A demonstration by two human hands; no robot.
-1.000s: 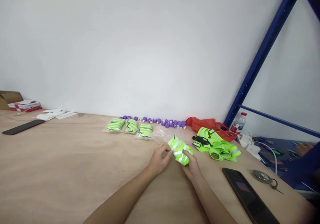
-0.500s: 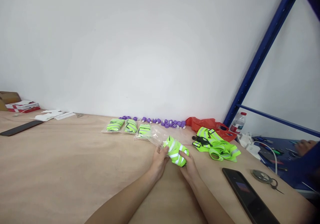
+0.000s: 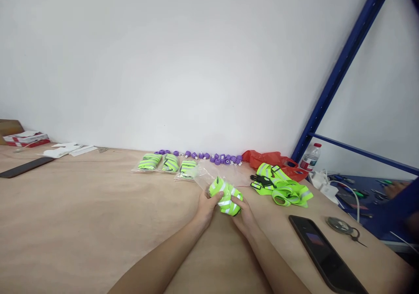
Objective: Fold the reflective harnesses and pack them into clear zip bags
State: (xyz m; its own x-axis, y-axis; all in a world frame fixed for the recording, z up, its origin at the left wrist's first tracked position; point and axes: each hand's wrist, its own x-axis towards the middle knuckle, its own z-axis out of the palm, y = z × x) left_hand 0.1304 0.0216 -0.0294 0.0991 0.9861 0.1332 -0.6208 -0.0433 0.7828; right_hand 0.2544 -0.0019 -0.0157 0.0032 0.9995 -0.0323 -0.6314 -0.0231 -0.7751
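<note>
A folded neon-yellow reflective strap bundle (image 3: 226, 201) with silver stripes is held up between both hands. My left hand (image 3: 207, 207) is closed on its left side, thumb pressed on top, where a clear plastic bag (image 3: 205, 174) meets it. My right hand (image 3: 244, 217) grips the bundle's right end, thumb on the front. The bag covers at least the bundle's upper left part; how far it reaches is unclear. Beyond the hands lie bagged strap bundles, the nearest bagged bundle (image 3: 187, 169) just left of the clear bag. Loose reflective straps (image 3: 288, 190) with a black buckle (image 3: 262, 181) lie to the right.
Purple spools (image 3: 225, 159) line the wall. A red plastic bag (image 3: 271, 158), a bottle (image 3: 310, 157) and a white charger (image 3: 324, 185) stand at right. A phone (image 3: 324, 252) and a round keyring item (image 3: 340, 225) lie nearer. Another person's hand (image 3: 395, 190) shows beyond the blue frame (image 3: 340, 75).
Both hands and the bundle have shifted slightly left. The bundle's left part now sits deeper behind my left thumb, with the clear bag over it. The view has tilted a little.
</note>
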